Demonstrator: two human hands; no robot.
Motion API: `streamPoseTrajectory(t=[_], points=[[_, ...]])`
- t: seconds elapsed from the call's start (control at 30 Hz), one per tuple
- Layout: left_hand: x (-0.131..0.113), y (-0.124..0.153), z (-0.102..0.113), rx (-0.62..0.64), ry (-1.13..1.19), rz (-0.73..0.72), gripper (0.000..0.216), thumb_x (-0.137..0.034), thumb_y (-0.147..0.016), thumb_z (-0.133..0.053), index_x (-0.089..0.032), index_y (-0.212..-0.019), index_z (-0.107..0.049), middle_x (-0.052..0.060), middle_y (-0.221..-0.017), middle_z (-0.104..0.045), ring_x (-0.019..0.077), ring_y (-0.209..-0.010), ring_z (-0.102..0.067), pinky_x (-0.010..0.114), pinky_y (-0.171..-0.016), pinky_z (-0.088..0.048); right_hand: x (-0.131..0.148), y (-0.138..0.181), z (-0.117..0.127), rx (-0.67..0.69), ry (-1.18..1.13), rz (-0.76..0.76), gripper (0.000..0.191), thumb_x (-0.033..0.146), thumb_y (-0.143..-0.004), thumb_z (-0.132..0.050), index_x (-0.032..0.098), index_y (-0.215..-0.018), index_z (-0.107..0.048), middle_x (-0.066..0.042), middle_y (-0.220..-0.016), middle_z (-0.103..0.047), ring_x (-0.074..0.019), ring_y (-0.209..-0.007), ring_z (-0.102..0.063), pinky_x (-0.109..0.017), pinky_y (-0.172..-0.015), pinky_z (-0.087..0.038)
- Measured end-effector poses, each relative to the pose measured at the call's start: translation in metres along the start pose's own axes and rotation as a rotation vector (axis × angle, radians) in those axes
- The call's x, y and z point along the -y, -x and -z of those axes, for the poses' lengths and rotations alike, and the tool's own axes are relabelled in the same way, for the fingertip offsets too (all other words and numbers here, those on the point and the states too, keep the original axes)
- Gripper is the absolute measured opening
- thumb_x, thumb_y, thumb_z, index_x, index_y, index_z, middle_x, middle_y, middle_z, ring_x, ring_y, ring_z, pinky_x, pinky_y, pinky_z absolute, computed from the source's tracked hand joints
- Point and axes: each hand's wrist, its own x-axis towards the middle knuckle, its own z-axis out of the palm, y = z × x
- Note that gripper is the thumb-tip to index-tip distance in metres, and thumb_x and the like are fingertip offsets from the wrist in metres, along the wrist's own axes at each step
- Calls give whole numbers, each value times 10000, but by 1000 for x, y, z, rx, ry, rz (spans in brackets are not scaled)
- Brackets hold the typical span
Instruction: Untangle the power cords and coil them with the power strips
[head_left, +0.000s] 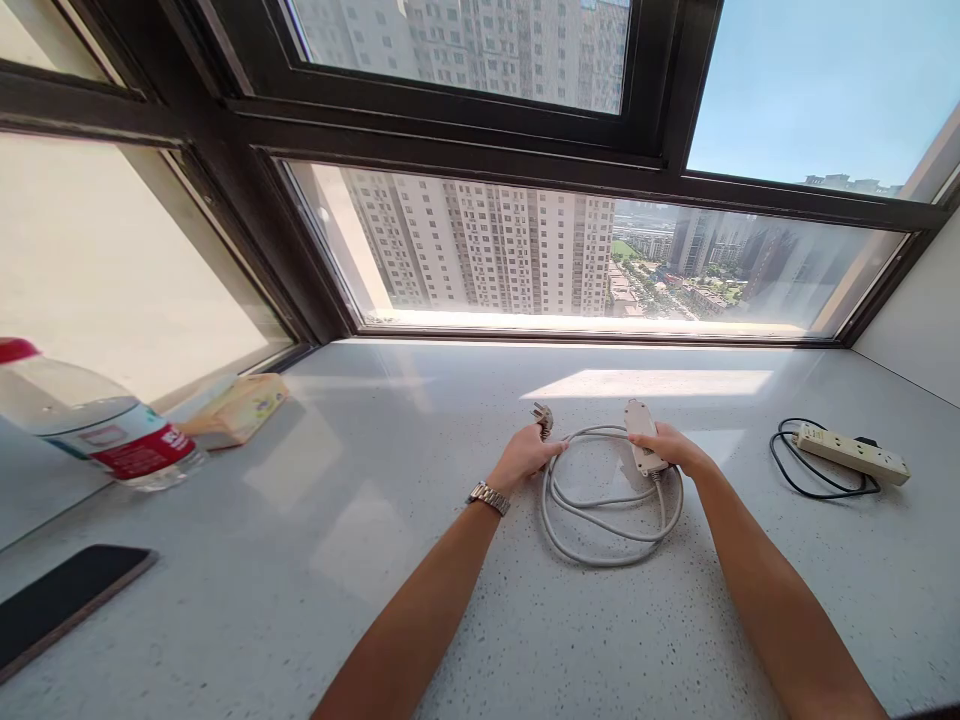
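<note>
- Person stands at a pale speckled desk (420, 560) under a wide window (585, 250); both bare forearms reach forward over the desk top.
- Left hand (525, 458): grip closed around the plug (542, 417) end of a grey-white cable. Plug head sticks out just above the fingers, prongs pointing away from the person. A metal wristwatch (488, 496) sits on this wrist.
- Right hand (675, 448): grip closed over the near end of a small white power strip (642, 432). The strip's far end shows beyond the fingers, pointing toward the window; whether it rests on the desk or is lifted slightly, cannot tell.
- Cable (611, 520): lies on the desk in a loose coil of several loops, between the two hands and bulging toward the person. One end runs up into the left grip at the plug, the other into the strip under the right grip.
- Hands are apart, at either side of the coil's top edge.
- To the right, well apart from the right hand: a second, longer cream power strip (855, 453) lying flat, with a black cord (806, 478) looped beside it.
- To the left, well apart from the left hand: a yellowish tissue pack (238, 408) near the window frame, a clear water bottle (90, 425) with red cap and red label lying on its side, and a dark phone (64, 600) flat at the desk's near left edge.
</note>
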Motion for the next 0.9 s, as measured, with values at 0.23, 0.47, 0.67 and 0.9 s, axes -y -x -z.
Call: streamPoseTrajectory(t=[0.23,0.47,0.67,0.9], points=[[1,-1,-3,-18,-153,-141,391,-394,-545,-769,-209,-545,-425,-4,-537,-425,175,-592,-457,263,-517,-189,-7,-7,0,-41,-80,-3,306,388,-660,-751,146,-784,-610,-37,-695,-644,-150,-608,-572,-230,-523,-417],[3,-3,-4,58,-142,-203,324,-412,-591,-749,-195,-568,-510,-4,-535,-461,184,-582,-498,268,-540,-272,-10,-10,1,-116,-144,-26,255,335,-633,-719,145,-779,-632,-57,-692,-648,-170,-584,-581,-244,-482,-414],[0,-1,-6,144,-37,-239,473,-457,-642,-739,-165,-1012,-690,134,-1066,-681,303,-968,-623,324,-757,-460,-26,-22,13,-398,-260,-58,265,383,-699,-647,147,-817,-627,-84,-720,-646,-185,-584,-596,-267,-448,-447],[2,2,-9,191,76,-179,722,-486,-677,-736,-181,-1309,-565,166,-1424,-488,355,-1272,-477,411,-974,-432,-59,-37,52,-919,-322,-137,459,454,-797,-529,132,-1124,-530,-141,-1011,-663,-230,-787,-666,-286,-508,-542]])
